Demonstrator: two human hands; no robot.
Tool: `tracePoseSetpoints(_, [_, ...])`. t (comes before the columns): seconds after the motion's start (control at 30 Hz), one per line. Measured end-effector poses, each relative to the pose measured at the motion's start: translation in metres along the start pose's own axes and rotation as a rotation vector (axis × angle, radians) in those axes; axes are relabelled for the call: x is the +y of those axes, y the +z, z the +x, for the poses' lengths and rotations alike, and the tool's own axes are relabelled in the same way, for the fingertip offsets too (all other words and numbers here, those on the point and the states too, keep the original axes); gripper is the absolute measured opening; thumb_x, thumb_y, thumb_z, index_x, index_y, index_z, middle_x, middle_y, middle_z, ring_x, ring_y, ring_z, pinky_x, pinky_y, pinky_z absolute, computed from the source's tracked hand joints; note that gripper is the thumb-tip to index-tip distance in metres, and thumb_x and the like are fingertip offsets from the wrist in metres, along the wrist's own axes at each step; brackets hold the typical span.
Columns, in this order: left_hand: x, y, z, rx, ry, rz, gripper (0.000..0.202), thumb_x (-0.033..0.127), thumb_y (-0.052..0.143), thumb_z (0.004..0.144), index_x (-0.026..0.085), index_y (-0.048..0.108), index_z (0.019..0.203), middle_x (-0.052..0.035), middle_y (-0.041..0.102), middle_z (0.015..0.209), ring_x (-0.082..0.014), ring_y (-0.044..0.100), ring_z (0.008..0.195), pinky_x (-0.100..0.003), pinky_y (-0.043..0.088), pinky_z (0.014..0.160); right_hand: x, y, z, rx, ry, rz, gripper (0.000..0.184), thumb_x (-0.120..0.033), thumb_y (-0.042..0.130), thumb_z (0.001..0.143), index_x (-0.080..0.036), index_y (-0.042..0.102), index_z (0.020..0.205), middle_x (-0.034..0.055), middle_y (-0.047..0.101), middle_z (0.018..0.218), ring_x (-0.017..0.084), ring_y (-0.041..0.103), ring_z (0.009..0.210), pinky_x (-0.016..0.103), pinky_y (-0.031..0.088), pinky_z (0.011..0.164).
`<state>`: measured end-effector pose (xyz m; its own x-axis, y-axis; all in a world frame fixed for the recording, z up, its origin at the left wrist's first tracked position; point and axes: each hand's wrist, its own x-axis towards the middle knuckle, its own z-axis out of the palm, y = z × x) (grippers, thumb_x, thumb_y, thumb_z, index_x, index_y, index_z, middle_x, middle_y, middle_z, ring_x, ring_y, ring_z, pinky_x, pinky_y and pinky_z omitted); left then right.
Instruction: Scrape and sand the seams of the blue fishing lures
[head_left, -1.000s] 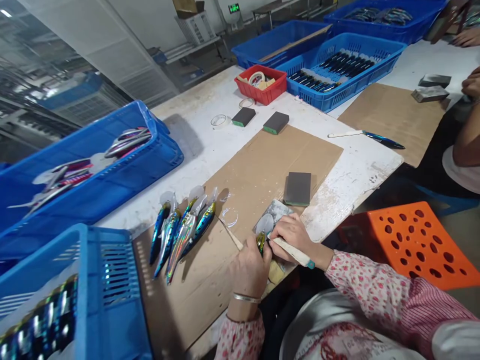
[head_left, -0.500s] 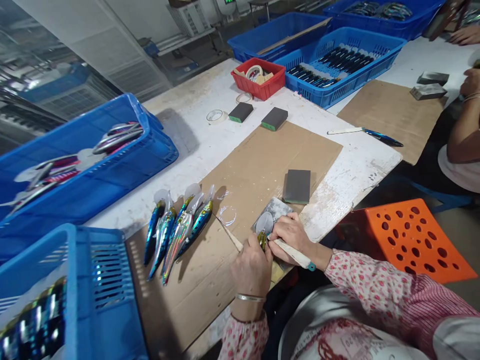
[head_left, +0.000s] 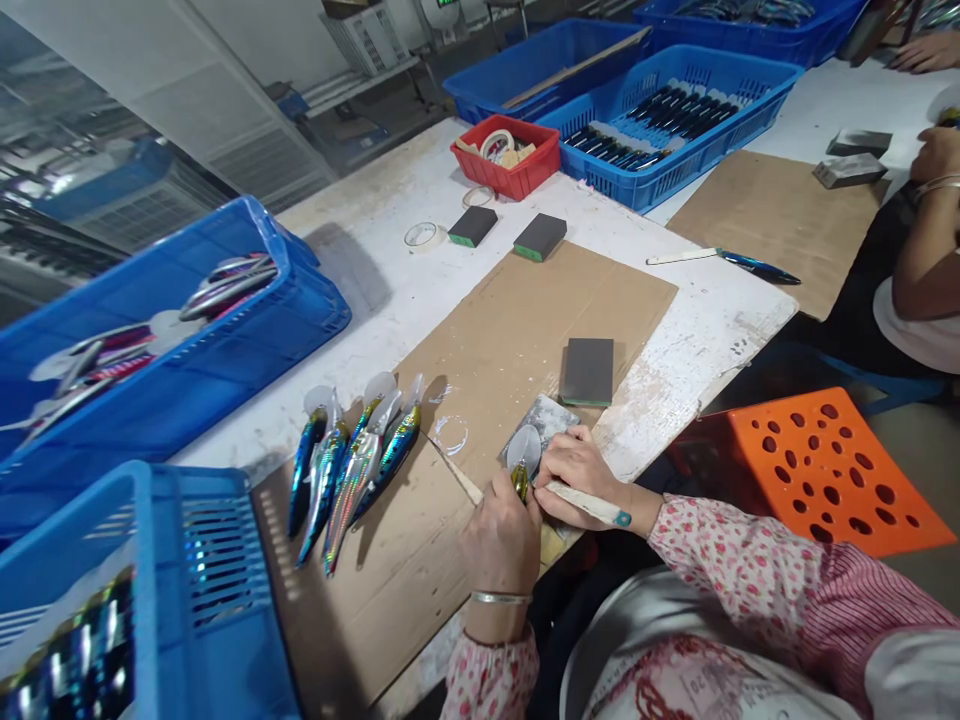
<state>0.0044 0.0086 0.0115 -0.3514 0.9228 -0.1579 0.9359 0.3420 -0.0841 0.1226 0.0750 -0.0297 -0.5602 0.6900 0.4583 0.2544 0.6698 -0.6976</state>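
My left hand [head_left: 501,535] is closed around a fishing lure [head_left: 520,482] near the table's front edge. The lure's clear round lip [head_left: 523,447] points up, and most of its body is hidden by the fingers. A thin pale strip [head_left: 459,478] sticks out left of this hand; I cannot tell what it is. Against the lure, my right hand [head_left: 574,475] grips a white-handled tool [head_left: 589,503] with a teal end; its working tip is hidden. Beneath the hands lies a worn grey block [head_left: 546,418]. Several blue and silver lures [head_left: 352,465] lie together on the cardboard [head_left: 480,350] to the left.
Dark sanding blocks [head_left: 589,370] sit on the table. Blue crates [head_left: 315,290] with lures stand left and at the back [head_left: 637,185], near a red basket [head_left: 551,160] holding tape. At the right are a co-worker's arm [head_left: 934,230] and an orange stool [head_left: 832,480].
The view has shifted slightly, so the table items sit a little farther left. Both my hands keep their grips on the lure and the tool, with hardly any movement.
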Motion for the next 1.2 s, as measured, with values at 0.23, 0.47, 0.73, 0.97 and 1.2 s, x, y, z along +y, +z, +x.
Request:
tracePoseSetpoints(0.23, [0.001,0.001,-0.001,0.029,0.000,0.051,0.024,0.035,0.042,0.093,0.016,0.056,0.096,-0.0086,0.066,0.078,-0.0220,0.067,0.074,-0.026,0.035,0.054,0.000,0.005,0.001,0.085,0.035,-0.014,0.013,-0.022,0.052,0.080,-0.019,0.046,0.069,-0.0033,0.054,0.061,0.014,0.049,0.066,0.035,0.027,0.079])
tracePoseSetpoints(0.47, [-0.001,0.003,0.000,0.012,-0.006,0.029,0.019,0.033,0.046,0.091,0.017,0.056,0.094,-0.0084,0.067,0.079,-0.0223,0.067,0.076,-0.027,0.036,0.056,0.003,0.006,-0.001,0.028,-0.041,-0.016,0.013,-0.020,0.054,0.078,-0.020,0.046,0.068,-0.0044,0.054,0.061,0.014,0.052,0.070,0.037,0.026,0.082])
tracePoseSetpoints(0.73, [-0.012,0.002,0.005,-0.067,-0.034,-0.196,0.026,0.037,0.049,0.088,0.016,0.053,0.104,-0.0074,0.066,0.078,-0.0235,0.066,0.074,-0.029,0.040,0.059,0.001,-0.002,-0.002,0.048,0.006,0.160,0.014,-0.025,0.051,0.084,-0.020,0.047,0.071,-0.0030,0.054,0.064,0.015,0.052,0.068,0.038,0.032,0.082])
tracePoseSetpoints(0.97, [-0.049,-0.018,0.011,-0.144,0.111,-0.818,0.029,0.043,0.050,0.083,0.018,0.056,0.096,-0.0027,0.062,0.083,-0.0176,0.059,0.080,-0.030,0.046,0.073,0.002,-0.021,-0.001,0.314,0.121,0.398,0.009,-0.030,0.056,0.089,-0.023,0.054,0.085,0.0015,0.057,0.078,0.018,0.054,0.078,0.034,0.044,0.073])
tracePoseSetpoints(1.2, [-0.046,-0.033,0.003,-0.580,-0.109,-1.377,0.058,0.063,0.060,0.074,0.017,0.055,0.108,0.0031,0.053,0.067,-0.0095,0.048,0.054,-0.023,0.040,0.053,-0.002,-0.033,0.019,0.365,0.064,0.323,0.006,-0.027,0.059,0.088,-0.024,0.059,0.093,0.0046,0.063,0.087,0.022,0.059,0.092,0.039,0.048,0.082])
